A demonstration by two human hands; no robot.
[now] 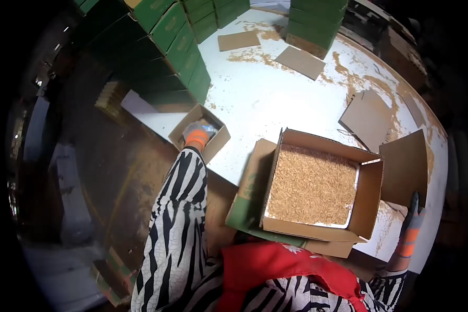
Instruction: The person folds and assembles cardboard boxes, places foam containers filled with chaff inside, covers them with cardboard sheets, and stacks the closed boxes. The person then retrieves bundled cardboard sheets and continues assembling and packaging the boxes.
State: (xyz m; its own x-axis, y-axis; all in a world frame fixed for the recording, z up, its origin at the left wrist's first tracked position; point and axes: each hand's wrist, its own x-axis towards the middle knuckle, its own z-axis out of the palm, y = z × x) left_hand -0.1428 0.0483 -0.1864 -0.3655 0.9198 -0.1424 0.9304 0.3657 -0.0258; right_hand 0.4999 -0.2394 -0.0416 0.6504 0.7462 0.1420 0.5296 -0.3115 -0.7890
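Observation:
My left hand (196, 133), in a grey and orange glove, reaches into a small open cardboard box (218, 144) at the table's edge. Its fingers bend down around something inside, beside a bluish-white item (209, 128) I cannot identify. At the right, my gloved right hand (413, 222) has its fingers at the lower corner of an upright cardboard flap (404, 169). Between my hands stands a larger open cardboard box (317, 232), filled with tan, grain-like loose material (314, 184) on a white liner. A green-printed flap (247, 205) hangs out on its left.
Green boxes (171, 41) are stacked at the back left, and another green stack (315, 23) stands at the far side. Flat cardboard pieces (300, 62) and a bent cardboard piece (368, 117) lie on the white table (268, 99), among scattered tan bits.

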